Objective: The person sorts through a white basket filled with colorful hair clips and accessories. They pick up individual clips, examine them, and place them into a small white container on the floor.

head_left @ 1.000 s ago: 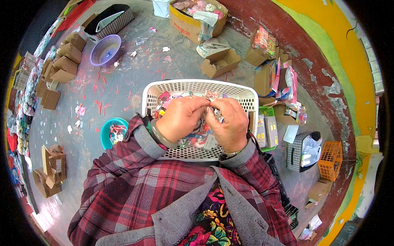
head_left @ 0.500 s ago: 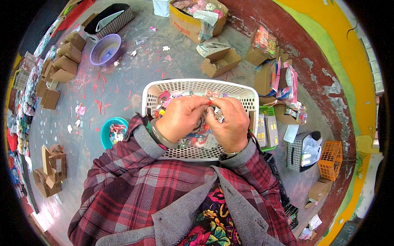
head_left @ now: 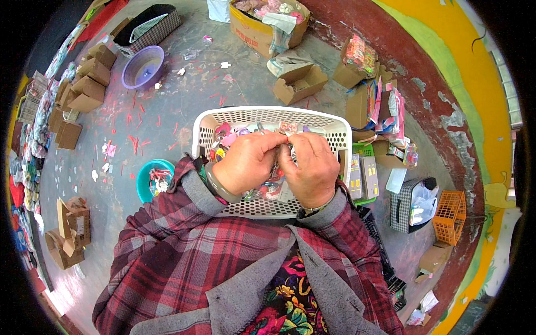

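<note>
Over a white plastic basket (head_left: 262, 114), my left hand (head_left: 245, 163) and my right hand (head_left: 312, 170) meet at the fingertips. Both are closed in a pinch, thumbs and forefingers pressed together. Whatever sits between them is too small and too covered to name. Beneath my hands the basket holds a jumble of small colourful trinkets, among them a pink piece (head_left: 223, 129) and a yellow flower-like piece (head_left: 220, 152). My hands hide the middle of the heap. A bracelet circles my left wrist, and a band circles my right.
Left of the basket stands a teal bowl (head_left: 146, 192) of small packets. A green basket (head_left: 365, 151) with grey boxes (head_left: 369, 177) adjoins the right side. Open cardboard boxes (head_left: 301, 84), a purple basin (head_left: 143, 67) and an orange crate (head_left: 449, 218) stand around. Red scraps litter the floor.
My fingertips have shifted slightly against each other; the small red bit seen between them earlier is now hidden. My arms and the basket stay in nearly the same place.
</note>
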`<state>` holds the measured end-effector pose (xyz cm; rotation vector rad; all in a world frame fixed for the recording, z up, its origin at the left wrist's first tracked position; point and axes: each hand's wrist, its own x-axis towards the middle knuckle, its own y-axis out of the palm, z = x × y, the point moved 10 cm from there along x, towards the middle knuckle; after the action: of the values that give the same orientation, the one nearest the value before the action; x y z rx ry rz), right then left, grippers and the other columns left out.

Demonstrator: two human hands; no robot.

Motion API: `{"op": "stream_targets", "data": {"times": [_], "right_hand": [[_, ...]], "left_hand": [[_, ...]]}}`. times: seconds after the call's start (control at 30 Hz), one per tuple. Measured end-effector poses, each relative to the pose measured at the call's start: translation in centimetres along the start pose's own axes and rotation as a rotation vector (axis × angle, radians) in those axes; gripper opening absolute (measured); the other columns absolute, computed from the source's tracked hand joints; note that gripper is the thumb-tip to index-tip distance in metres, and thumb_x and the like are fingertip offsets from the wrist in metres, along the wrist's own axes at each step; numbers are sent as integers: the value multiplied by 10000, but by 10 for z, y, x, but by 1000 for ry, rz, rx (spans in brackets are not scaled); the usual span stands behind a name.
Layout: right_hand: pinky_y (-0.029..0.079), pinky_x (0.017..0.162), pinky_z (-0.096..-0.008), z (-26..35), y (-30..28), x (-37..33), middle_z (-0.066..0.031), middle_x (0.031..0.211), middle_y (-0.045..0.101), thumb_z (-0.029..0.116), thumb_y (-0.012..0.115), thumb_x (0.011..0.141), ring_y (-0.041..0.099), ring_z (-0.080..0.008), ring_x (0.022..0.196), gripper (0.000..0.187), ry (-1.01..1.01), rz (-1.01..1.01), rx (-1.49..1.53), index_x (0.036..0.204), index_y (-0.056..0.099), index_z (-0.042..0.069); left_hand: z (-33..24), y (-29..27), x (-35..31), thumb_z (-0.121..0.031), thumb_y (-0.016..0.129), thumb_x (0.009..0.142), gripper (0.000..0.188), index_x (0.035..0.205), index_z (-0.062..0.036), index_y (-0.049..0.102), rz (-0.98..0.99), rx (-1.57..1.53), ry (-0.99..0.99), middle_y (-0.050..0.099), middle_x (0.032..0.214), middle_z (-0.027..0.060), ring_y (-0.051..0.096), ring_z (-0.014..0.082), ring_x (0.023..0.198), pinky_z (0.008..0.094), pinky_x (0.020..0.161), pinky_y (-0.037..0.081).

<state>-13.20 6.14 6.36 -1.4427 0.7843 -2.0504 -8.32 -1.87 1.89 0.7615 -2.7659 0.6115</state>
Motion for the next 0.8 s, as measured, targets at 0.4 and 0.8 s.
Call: {"op": "stream_targets", "data": {"times": [0.4, 0.8], "right_hand": [[433, 560, -332, -3, -5, 2, -48, 728, 543, 47, 651, 635, 549, -229, 659, 165, 33, -29, 89, 752, 545, 94], [442, 541, -266, -52, 10, -10, -56, 700, 562, -18, 609, 702, 550, -152, 591, 107, 455, 49, 577, 784, 564, 35]], "left_hand": [[5, 1, -1, -19, 556, 806, 125, 916, -2, 612, 15, -69, -63, 596, 719, 143, 599, 238, 624, 314, 551, 464], [38, 4, -6, -78, 568, 839, 163, 953, 23, 627, 15, -345, -317, 647, 792, 80, 587, 101, 682, 253, 594, 467]]}}
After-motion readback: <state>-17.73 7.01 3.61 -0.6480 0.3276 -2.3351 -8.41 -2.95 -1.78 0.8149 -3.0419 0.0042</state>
